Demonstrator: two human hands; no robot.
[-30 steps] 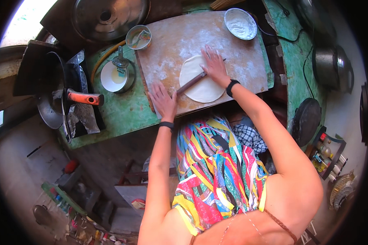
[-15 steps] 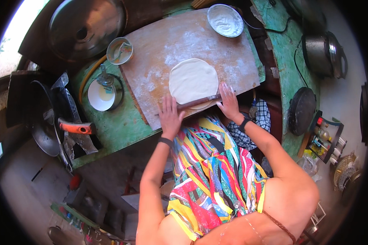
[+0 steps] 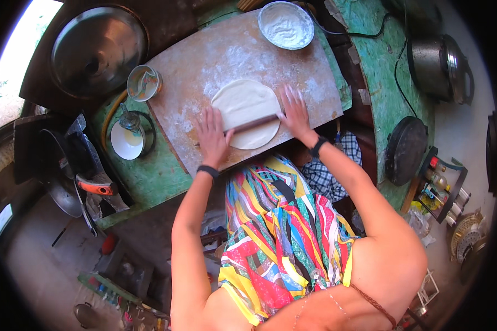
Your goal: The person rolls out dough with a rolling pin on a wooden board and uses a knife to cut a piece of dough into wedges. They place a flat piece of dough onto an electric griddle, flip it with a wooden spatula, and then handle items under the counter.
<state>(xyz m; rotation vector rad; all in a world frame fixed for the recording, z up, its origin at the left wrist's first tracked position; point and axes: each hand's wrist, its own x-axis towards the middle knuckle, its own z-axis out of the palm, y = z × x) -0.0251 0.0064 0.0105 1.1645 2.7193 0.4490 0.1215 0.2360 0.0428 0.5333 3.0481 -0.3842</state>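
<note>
A flat round sheet of pale dough [image 3: 243, 102] lies on the floured wooden board [image 3: 176, 66]. Across its middle runs a thin dark rolling pin [image 3: 254, 122], slightly tilted up to the right. My left hand [image 3: 212, 137] rests flat over the pin's left end, fingers stretched forward, just beside the dough. At the other end, my right hand [image 3: 296, 113] has its fingers extended, the palm side on the pin near the dough's right edge. Both palms hide the pin's ends. Neither hand is wrapped round the pin.
A bowl of flour [image 3: 286, 25] stands at the board's far right corner. A small glass bowl [image 3: 144, 83] sits at its left edge, near a white-lined pot [image 3: 127, 140] on the green table [image 3: 160, 175]. Further left are a large metal lid [image 3: 100, 51] and an orange-handled pan [image 3: 96, 186].
Both hands have pushed the rolling pin away from me, from the dough's near edge to about its middle. The near part of the dough now shows. The whole view has shifted slightly.
</note>
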